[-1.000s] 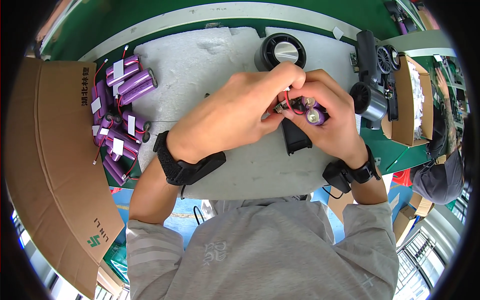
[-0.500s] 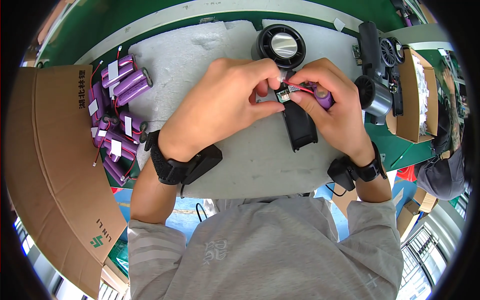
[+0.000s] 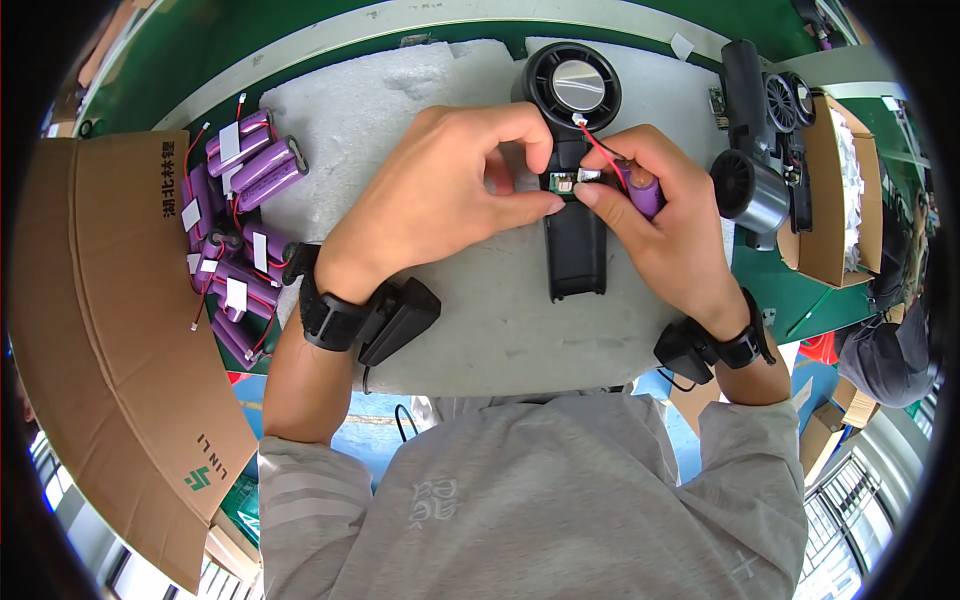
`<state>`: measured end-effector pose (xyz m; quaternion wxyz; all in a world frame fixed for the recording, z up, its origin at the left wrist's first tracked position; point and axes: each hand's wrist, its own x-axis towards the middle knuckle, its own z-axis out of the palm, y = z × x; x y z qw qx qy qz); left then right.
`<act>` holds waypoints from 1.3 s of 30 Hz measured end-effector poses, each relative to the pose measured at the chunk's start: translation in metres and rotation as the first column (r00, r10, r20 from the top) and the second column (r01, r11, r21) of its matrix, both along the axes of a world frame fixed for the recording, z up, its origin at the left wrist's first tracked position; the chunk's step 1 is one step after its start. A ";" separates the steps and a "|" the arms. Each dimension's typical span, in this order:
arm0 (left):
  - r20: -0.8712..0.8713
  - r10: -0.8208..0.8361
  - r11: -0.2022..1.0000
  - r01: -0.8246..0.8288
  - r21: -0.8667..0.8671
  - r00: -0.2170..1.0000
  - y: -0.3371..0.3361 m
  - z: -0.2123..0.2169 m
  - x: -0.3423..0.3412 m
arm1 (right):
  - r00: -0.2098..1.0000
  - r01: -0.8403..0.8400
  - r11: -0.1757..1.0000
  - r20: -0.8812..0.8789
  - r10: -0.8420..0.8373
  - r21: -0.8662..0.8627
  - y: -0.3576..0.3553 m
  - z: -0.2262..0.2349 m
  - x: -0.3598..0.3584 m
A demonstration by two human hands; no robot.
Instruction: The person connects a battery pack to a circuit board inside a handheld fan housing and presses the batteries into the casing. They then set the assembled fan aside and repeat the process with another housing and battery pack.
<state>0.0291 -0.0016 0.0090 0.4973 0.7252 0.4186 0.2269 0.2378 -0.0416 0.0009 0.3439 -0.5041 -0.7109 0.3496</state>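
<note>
A black handheld fan with a round head and a handle lies in front of me. In the handle sits a small green circuit board with a white socket. My left hand is at the left of the board, thumb tip against the handle's edge, index finger bent and apart from the thumb. My right hand is closed round a purple battery pack, its thumb tip by the board. From the pack, red and black wires rise to a white connector lying loose at the fan head's lower rim.
A grey-white foam mat lies under the work. Several purple battery packs are heaped at the left, beside a tall cardboard box. On the right are more black fan parts and an open carton. Another person is at the far right.
My left fingers have let go of the white connector, which now lies against the fan head. The fan's handle has swung to point straight toward me. My right hand still holds the battery pack.
</note>
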 end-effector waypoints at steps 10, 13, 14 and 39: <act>0.035 -0.060 0.996 0.057 0.068 0.998 -0.004 -0.009 -0.002 | 1.000 -0.007 0.977 0.027 0.002 0.214 -0.003 -0.008 -0.007; 0.058 -0.068 0.997 0.069 -0.021 0.996 -0.005 -0.009 -0.004 | 0.999 0.020 0.981 0.039 -0.027 0.192 -0.003 -0.007 -0.010; 0.058 -0.063 0.998 0.065 -0.021 0.996 -0.006 -0.009 -0.004 | 0.998 0.035 0.983 0.045 -0.044 0.181 -0.004 -0.007 -0.011; 0.149 -0.046 0.985 0.069 -0.156 0.988 -0.012 -0.014 -0.013 | 0.997 0.020 0.983 0.071 -0.034 0.181 -0.010 -0.008 -0.021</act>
